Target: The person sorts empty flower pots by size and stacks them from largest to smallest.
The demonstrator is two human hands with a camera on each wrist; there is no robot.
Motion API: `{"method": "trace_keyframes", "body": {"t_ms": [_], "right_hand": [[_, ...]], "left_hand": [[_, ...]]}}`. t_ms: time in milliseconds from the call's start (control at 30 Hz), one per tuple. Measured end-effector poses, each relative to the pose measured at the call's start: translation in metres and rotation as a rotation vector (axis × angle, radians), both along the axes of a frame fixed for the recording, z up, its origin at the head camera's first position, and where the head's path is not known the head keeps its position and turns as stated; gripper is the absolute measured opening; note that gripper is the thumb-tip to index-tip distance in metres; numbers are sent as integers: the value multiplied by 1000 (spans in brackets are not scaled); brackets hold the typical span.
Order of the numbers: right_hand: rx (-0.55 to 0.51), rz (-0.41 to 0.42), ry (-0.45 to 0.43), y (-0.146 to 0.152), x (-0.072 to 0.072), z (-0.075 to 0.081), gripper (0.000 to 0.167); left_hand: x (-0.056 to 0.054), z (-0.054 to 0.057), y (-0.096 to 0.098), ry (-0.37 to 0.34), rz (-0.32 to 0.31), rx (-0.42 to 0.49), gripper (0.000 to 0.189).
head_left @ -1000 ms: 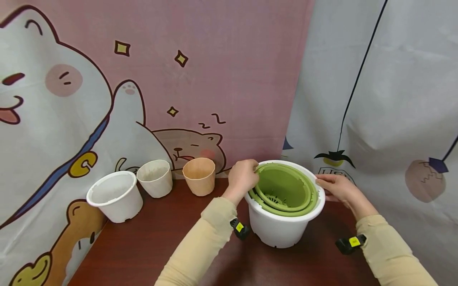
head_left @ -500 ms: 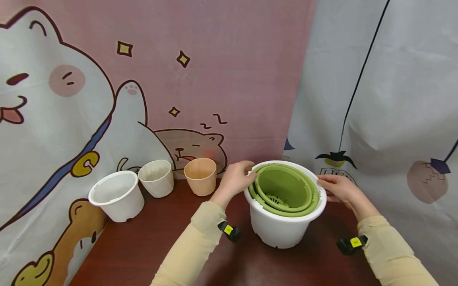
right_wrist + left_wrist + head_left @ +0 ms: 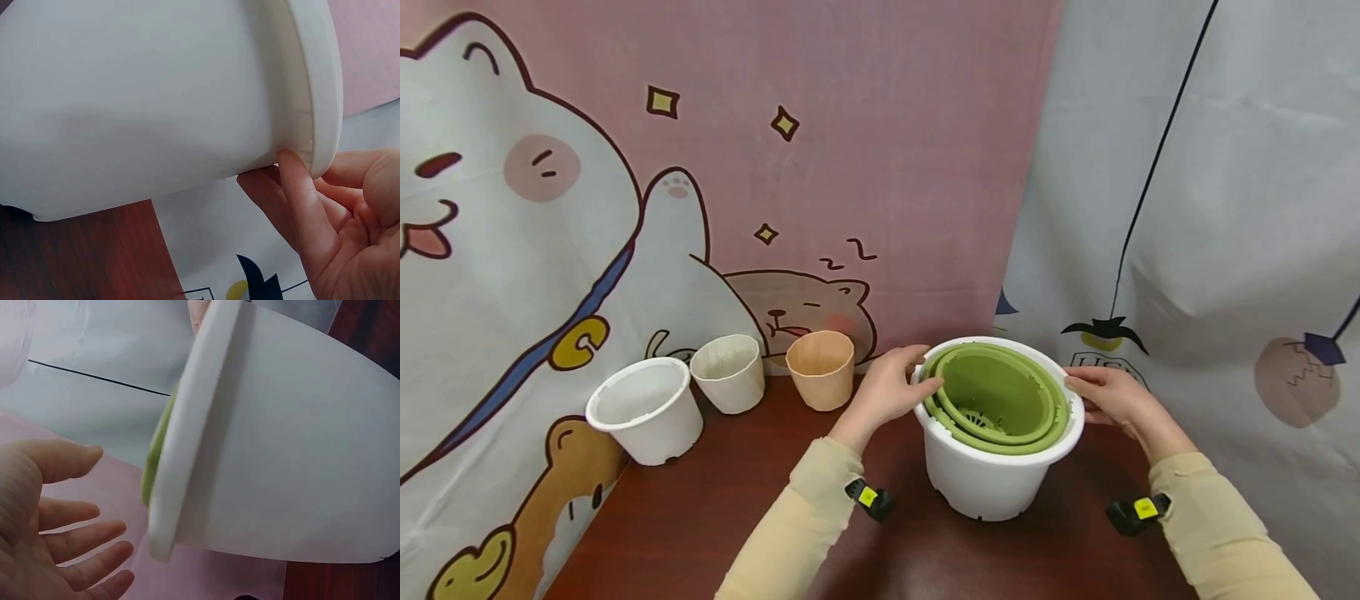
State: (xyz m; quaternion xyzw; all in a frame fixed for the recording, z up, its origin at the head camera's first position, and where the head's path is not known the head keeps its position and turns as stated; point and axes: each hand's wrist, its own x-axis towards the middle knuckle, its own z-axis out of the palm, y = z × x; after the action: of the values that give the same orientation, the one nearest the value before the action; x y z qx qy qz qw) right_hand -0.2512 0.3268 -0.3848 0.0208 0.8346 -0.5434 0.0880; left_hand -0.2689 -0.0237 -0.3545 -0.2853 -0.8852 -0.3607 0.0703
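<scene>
A large white flowerpot stands upright on the dark red table, with two green pots nested inside it. Slots show in the bottom of the inner green one. My right hand pinches the white pot's rim on its right side; in the right wrist view the thumb lies over the rim and the fingers sit beneath it. At the left side of the rim is my left hand, thumb and fingers spread. The left wrist view shows that hand apart from the pot, holding nothing.
Along the table's back left stand a smaller white pot, an off-white faceted pot and an orange-tan faceted pot. Behind the table hangs a cloth printed with cartoon animals. A grey-white cloth covers the right side.
My left hand has let go of the green pots' edge, drawn left and spread its fingers. The right hand stays on the white rim, and the pots have not moved.
</scene>
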Motion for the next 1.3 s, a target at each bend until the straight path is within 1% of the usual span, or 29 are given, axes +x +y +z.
{"method": "trace_keyframes", "body": {"t_ms": [67, 200, 300, 433, 667, 767, 967, 1133, 1300], "right_hand": [[3, 1, 2, 0, 0, 0, 60], [7, -4, 0, 0, 0, 1, 60], [6, -8, -5, -1, 1, 1, 59], [5, -5, -6, 0, 1, 1, 60], [13, -4, -6, 0, 0, 0, 59], [11, -6, -7, -1, 0, 1, 59], [-4, -2, -8, 0, 1, 0, 59], [-3, -3, -12, -1, 0, 1, 59], [-4, -7, -14, -1, 0, 1, 60]], "left_hand": [[1, -3, -1, 23, 8, 3, 54], [3, -8, -5, 43, 37, 17, 58], [4, -12, -7, 82, 55, 31, 60], [4, -18, -13, 146, 85, 40, 57], [6, -32, -24, 230, 135, 46, 53], [6, -38, -29, 235, 161, 57, 53], [7, -49, -41, 223, 210, 82, 51], [7, -57, -51, 213, 256, 79, 48], [6, -67, -62, 185, 325, 52, 48]]}}
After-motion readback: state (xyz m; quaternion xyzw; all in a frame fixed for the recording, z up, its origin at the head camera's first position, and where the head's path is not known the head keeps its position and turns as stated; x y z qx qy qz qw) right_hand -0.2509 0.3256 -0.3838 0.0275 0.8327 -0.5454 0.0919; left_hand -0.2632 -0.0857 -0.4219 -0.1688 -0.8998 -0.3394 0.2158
